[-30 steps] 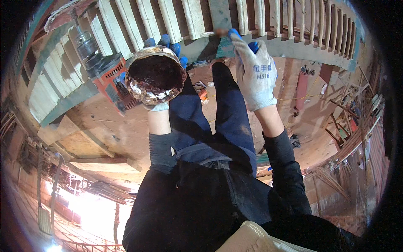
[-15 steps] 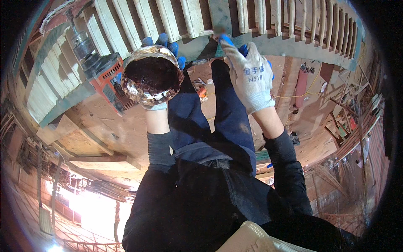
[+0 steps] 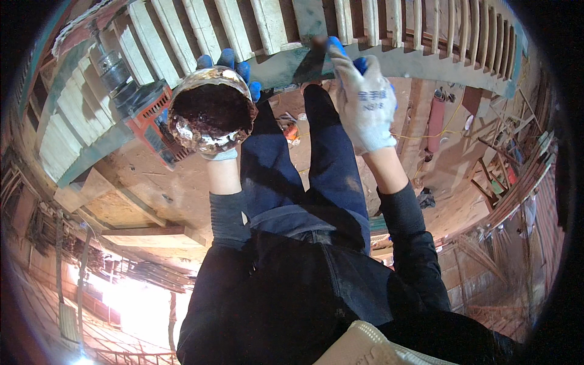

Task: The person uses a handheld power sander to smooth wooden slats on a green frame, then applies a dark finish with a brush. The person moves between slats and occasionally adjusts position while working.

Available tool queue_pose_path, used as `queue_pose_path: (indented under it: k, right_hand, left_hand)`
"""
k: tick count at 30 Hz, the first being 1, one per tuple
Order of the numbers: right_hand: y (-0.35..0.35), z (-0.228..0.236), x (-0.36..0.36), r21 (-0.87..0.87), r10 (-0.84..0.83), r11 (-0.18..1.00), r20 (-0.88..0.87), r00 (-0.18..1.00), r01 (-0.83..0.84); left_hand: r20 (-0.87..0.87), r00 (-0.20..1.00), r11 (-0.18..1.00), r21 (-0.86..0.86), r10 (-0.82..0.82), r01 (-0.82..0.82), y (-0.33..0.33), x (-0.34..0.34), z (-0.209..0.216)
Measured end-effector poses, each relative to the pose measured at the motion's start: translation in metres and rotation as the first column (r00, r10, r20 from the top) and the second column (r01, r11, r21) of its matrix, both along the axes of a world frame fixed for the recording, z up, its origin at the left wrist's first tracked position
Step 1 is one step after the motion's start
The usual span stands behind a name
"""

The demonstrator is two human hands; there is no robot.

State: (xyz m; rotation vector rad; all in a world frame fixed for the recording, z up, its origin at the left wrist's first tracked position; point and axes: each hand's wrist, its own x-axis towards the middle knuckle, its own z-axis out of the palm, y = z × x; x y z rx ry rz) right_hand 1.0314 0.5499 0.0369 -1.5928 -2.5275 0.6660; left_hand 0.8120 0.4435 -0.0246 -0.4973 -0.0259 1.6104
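Observation:
My left hand [image 3: 242,72], in a white glove with blue coated fingers, grips a round container [image 3: 210,140] from behind. Its rim and wall are thickly crusted, and a dark brown substance lines the inside. Gloved the same way, my right hand [image 3: 367,108] is at the near edge of a curved slatted wooden frame [image 3: 283,68]. Its fingers are pinched around something small; a dark, blurred tip shows just beyond them, against the frame's green-grey edge. What kind of thing this is I cannot make out.
A red and black power tool [image 3: 149,118] rests against the slats, just left of the container. On the floor, a red cylinder [image 3: 436,121] lies by a yellow cord [image 3: 409,137]. Timber [image 3: 152,236] lies at lower left, scrap wood [image 3: 496,161] at right.
My right hand has shifted slightly right and up along the frame's edge, the dark tip rising with it. The container in my left hand has drifted slightly left.

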Motion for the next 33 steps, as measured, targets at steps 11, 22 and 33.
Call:
queue_pose_path:
  k: [11, 22, 33]
  right_hand:
    - [-0.002, -0.002, -0.003, 0.021, 0.01, 1.0, 0.057, 0.998, -0.011]
    - [-0.006, -0.001, 0.019, 0.029, 0.029, 0.999, -0.014, 0.999, -0.029]
    - [-0.01, -0.001, 0.015, 0.063, 0.038, 0.997, 0.004, 0.999, -0.038]
  left_hand:
    - [-0.041, 0.999, 1.0, 0.002, -0.027, 0.027, 0.001, -0.004, -0.003]
    - [-0.021, 1.0, 0.996, 0.087, 0.003, -0.001, 0.003, 0.0, -0.005]
    - [0.024, 1.0, 0.997, 0.071, 0.011, -0.013, 0.001, 0.0, -0.004]
